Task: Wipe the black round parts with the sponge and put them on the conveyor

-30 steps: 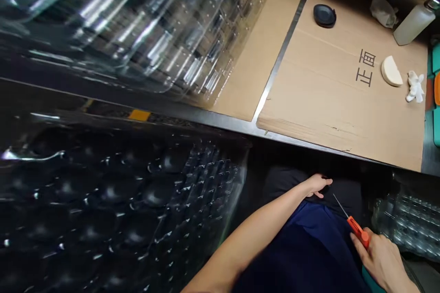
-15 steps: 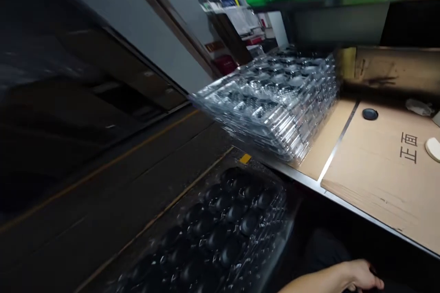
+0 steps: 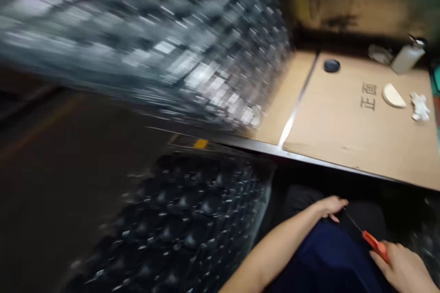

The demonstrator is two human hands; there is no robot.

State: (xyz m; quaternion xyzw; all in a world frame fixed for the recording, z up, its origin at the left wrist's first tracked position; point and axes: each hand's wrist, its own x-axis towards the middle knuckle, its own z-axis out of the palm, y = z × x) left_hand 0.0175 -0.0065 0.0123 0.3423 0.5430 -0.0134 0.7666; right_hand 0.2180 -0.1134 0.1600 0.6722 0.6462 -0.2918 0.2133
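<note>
My left hand (image 3: 330, 207) rests on my lap below the table edge, fingers curled down onto dark cloth; whether it holds anything is not clear. My right hand (image 3: 407, 270) is at the lower right, closed round an orange-handled tool (image 3: 374, 243) whose thin metal tip (image 3: 352, 222) points towards the left hand. A blue cloth (image 3: 326, 261) lies across my lap between the two hands. The picture is smeared by motion.
A stack of clear plastic trays (image 3: 192, 46) fills the upper left on the table. Lower down, beside my leg, stands a tray of dark round parts (image 3: 185, 219). On the cardboard-covered table (image 3: 343, 137) lie a black disc (image 3: 332, 66), a white half-round piece (image 3: 393, 96), a white rag (image 3: 420, 106) and a bottle (image 3: 407, 57).
The view swung up towards the shelves half a second ago and has dropped back down to my lap. Both hands sit much as they did a second ago.
</note>
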